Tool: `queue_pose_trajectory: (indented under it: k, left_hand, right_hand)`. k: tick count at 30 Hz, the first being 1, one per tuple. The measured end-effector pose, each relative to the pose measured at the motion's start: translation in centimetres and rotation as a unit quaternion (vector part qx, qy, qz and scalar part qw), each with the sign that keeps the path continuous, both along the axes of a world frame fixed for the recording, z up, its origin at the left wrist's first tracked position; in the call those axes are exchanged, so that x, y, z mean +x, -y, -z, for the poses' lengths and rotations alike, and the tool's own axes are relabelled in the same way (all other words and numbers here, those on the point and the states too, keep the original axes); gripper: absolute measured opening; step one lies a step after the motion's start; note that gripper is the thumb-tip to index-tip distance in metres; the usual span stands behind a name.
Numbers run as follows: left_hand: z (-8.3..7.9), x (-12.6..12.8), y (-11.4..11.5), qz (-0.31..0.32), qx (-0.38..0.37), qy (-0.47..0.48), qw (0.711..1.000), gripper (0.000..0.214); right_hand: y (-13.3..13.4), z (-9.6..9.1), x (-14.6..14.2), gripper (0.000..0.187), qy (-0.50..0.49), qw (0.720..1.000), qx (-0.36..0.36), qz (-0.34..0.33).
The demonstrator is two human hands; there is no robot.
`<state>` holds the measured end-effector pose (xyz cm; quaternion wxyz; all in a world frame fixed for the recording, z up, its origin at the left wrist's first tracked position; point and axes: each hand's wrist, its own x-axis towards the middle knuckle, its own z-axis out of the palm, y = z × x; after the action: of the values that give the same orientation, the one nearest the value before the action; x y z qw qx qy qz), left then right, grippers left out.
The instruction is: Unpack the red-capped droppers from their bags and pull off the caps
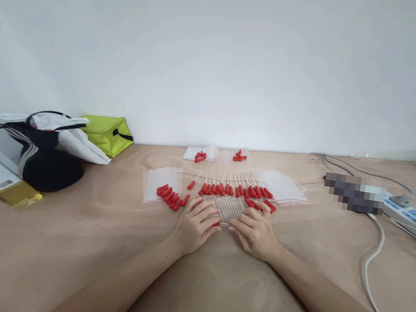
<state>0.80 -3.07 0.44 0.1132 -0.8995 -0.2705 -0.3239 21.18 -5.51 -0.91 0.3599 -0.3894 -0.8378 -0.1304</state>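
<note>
In the head view, my left hand (pixel 197 223) curls over the left end of a near row of thin pale sticks (pixel 230 209). A red bulb-ended piece (pixel 216 224) shows between its thumb and fingers. At the row's right end my right hand (pixel 255 230) is bent, fingertips pressed together at the near edge; what they grip is hidden. Behind lies a line of red bulb-ended pieces (pixel 220 189) with pale sticks running back from them. More red pieces (pixel 172 197) lie left of my left hand, and others (pixel 270 206) lie beyond my right fingers.
Clear plastic bags (pixel 165 178) lie left, with more bags (pixel 284 185) at right. Two small red clusters rest near the wall. A black cap (pixel 51 169), lime bag (pixel 107 133) and yellow packet (pixel 10 193) stand left; a power strip (pixel 410 212) and white cable (pixel 371 264) lie right.
</note>
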Motion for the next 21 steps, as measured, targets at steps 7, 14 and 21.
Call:
queue_pose_trajectory:
  k: [7,14,21]
  left_hand:
    - [0.10,-0.44,0.21,0.007,0.012,0.000,1.000,0.010]
    - [-0.22,-0.78,0.32,0.016,0.025,-0.007,1.000,0.013]
    - [0.17,-0.69,0.46,0.022,0.047,0.003,0.999,0.015]
  right_hand:
    - [0.31,-0.11,0.04,0.019,-0.008,1.000,-0.002,-0.023]
    - [0.53,-0.39,0.11,0.018,-0.014,0.999,-0.001,-0.036]
    - [0.61,-0.05,0.17,0.016,-0.022,0.999,0.001,-0.047]
